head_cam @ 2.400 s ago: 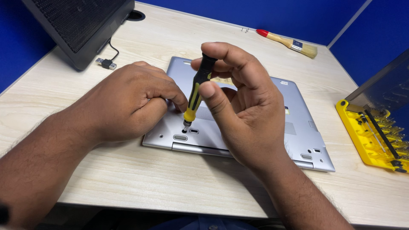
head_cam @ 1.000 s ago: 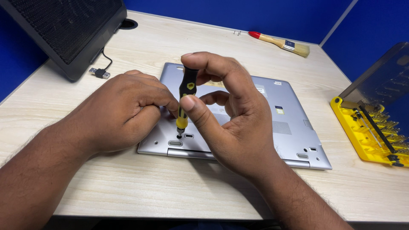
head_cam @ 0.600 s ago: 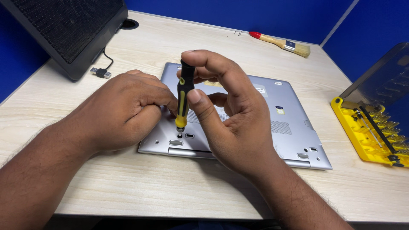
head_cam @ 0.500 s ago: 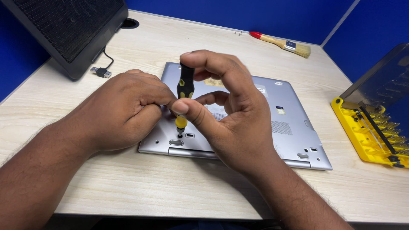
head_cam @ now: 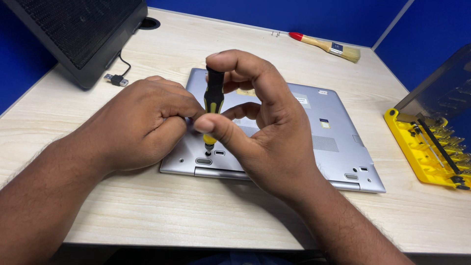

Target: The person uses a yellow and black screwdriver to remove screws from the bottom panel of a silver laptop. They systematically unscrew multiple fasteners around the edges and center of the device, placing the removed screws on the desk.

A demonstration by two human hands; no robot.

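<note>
A silver laptop (head_cam: 338,147) lies upside down on the light wooden desk (head_cam: 206,44). My right hand (head_cam: 265,132) grips a black and yellow screwdriver (head_cam: 213,98), held upright with its tip on a screw hole near the laptop's front left edge. The index finger rests on the handle's top and the thumb presses its side. My left hand (head_cam: 137,122) lies on the laptop's left side, fingers curled against the screwdriver's lower shaft.
A black cooling pad (head_cam: 83,29) with a cable and plug (head_cam: 116,78) stands at the back left. A red-handled brush (head_cam: 326,46) lies at the back. A yellow bit set with a dark open lid (head_cam: 431,142) sits at the right edge.
The thumb and fingers of my right hand have shifted around the screwdriver handle, which stays upright over the same hole. My left hand has stayed put.
</note>
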